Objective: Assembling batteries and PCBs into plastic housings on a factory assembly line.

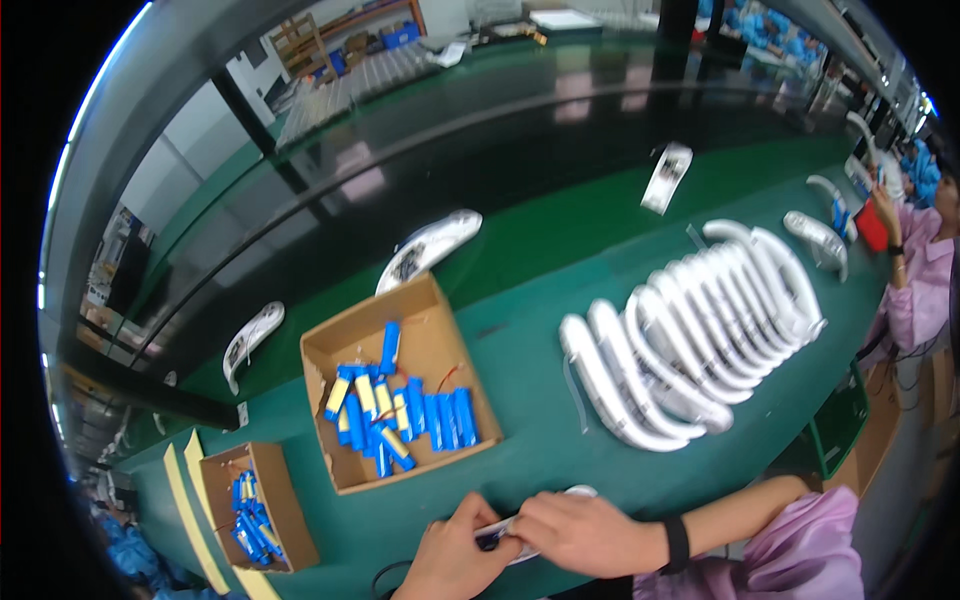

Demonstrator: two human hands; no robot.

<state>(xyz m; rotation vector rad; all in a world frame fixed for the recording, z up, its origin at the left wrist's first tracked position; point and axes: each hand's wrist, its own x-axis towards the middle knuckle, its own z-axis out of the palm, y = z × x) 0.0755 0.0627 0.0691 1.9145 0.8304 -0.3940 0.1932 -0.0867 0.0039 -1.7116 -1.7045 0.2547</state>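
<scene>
At the near edge of the green table, my left hand [458, 552] is closed on a white curved plastic shell [525, 553], with its thumb and fingers bent around one end. My right hand [585, 535] grips the same shell from the other side, its fingertips pressed down close to the left ones. A small dark part [489, 541] shows between the fingers; its kind is hard to make out. Just beyond my hands stands an open cardboard box [470, 345] holding several blue battery packs [440, 420], some with pale yellow pads.
Right of the box lies a row of white curved shells [690, 335]. A smaller cardboard box [288, 505] of batteries stands left, beside yellow strips [190, 510]. More shells [430, 250] rest on the green belt behind. At far right, another person's hand [885, 215] is raised.
</scene>
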